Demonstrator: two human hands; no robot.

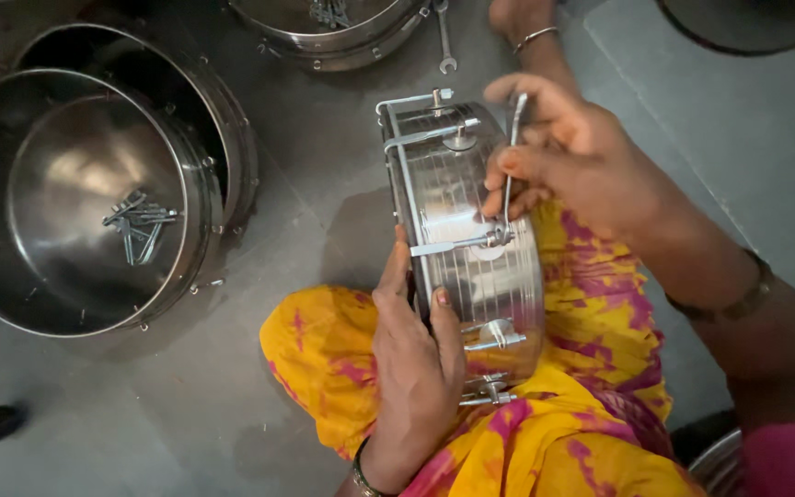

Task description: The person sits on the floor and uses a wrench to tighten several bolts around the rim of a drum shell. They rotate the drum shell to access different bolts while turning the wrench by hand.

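Two hands at work on one steel drum (pixel 471 230), propped on edge against a knee in yellow and pink cloth (pixel 591 368), above a grey floor (pixel 186 414). Left hand (pixel 411 368) clamped over the lower rim, thumb on the near face, fingers curled round the shell. Right hand (pixel 563 152) pinching a thin spanner (pixel 511 166), fingers pressed together about its shank, head set on a tension bolt (pixel 494 239) midway up the shell.

Probably light for its bulk: thin sheet, hollow, stiff. Polished and ribbed, so likely slippery; best gripped at the rim or by the bolt lugs, not on the smooth wall. Liable to dent if dropped, and to roll when stood on edge.

Hard to read: far face of the drum hidden, so skin or open end not to be told. Spanner head blurred against the glare. Right forearm cut off at the frame edge. Further off, nested steel shells (pixel 94 193) with loose bolts (pixel 140 225) inside, another shell (pixel 333 32) cropped at the top, a second spanner (pixel 443 41) on the floor, and a foot with an anklet (pixel 526 23), owner unclear.
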